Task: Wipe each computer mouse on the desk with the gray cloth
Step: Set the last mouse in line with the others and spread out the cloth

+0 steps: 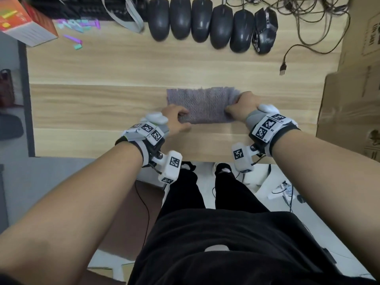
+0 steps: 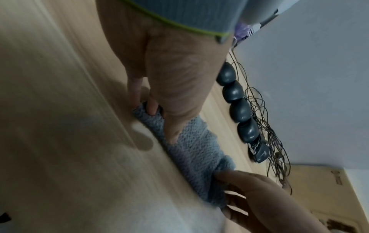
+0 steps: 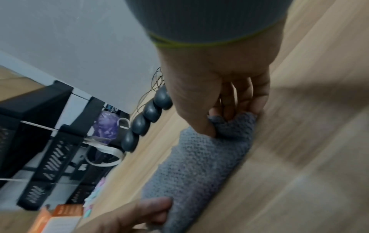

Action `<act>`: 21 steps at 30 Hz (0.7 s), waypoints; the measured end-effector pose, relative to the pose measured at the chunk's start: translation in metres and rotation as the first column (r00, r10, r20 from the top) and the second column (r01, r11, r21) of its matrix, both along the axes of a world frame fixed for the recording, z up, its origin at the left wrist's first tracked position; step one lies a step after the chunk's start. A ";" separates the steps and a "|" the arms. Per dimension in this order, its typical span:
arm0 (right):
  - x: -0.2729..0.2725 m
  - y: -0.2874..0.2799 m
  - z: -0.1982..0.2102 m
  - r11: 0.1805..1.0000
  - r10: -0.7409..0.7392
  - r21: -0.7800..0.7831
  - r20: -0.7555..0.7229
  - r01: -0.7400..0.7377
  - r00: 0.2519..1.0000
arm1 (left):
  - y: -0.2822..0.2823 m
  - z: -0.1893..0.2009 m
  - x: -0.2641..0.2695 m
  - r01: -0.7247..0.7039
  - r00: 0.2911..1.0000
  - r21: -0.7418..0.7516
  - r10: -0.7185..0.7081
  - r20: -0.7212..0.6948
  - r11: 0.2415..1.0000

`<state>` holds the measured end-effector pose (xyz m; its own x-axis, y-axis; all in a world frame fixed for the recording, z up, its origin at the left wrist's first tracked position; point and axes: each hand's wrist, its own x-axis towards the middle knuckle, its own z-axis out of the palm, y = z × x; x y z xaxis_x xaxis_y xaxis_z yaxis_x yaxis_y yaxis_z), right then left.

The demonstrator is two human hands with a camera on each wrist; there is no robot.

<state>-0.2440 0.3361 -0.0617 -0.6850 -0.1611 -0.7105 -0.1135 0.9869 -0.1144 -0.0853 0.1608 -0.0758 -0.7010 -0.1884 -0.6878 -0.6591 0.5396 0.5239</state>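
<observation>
Gray cloth [image 1: 202,104]: lies flat on the wooden surface [image 1: 102,103], near the front edge, held at both ends.
Left fingers [image 2: 151,107]: curled over the cloth's near-left corner, pinching it; left hand [image 1: 177,118].
Right fingers [image 3: 235,100]: curled round the bunched right end of the cloth; right hand [image 1: 244,105].
Mice [image 1: 221,25]: six in a row at the back of the surface, well apart from the cloth, cords [image 1: 308,21] trailing behind.
Progress: seemingly the very start; the cloth touches no mouse, so all six look left to wipe.
</observation>
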 end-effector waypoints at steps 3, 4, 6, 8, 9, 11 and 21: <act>0.009 -0.022 0.014 0.974 -0.046 -0.221 -0.014 0.042 0.999 | -0.006 -0.004 0.004 -0.149 0.988 0.100 0.151 -0.019 0.984; 0.014 -0.031 0.020 0.956 -0.040 -0.291 0.006 0.040 0.999 | -0.007 -0.003 0.002 -0.218 0.975 0.136 0.222 -0.016 0.967; 0.029 -0.052 0.032 0.895 0.066 -0.445 0.102 -0.013 0.993 | -0.015 -0.003 0.002 -0.384 0.921 0.202 0.390 0.013 0.901; 0.043 -0.066 0.039 0.832 0.138 -0.554 0.267 0.035 0.954 | -0.023 -0.004 0.004 -0.512 0.857 0.227 0.509 0.075 0.828; 0.047 -0.071 0.038 0.815 0.144 -0.576 0.312 0.066 0.939 | -0.029 -0.007 0.007 -0.536 0.844 0.196 0.529 0.089 0.821; 0.049 -0.074 0.032 0.805 0.127 -0.590 0.270 0.060 0.954 | -0.037 -0.010 0.016 -0.578 0.816 0.126 0.571 0.087 0.806; 0.055 -0.065 -0.004 0.917 0.221 -0.377 0.203 -0.132 0.954 | -0.018 -0.011 0.019 0.112 0.994 -0.008 -0.112 -0.007 0.994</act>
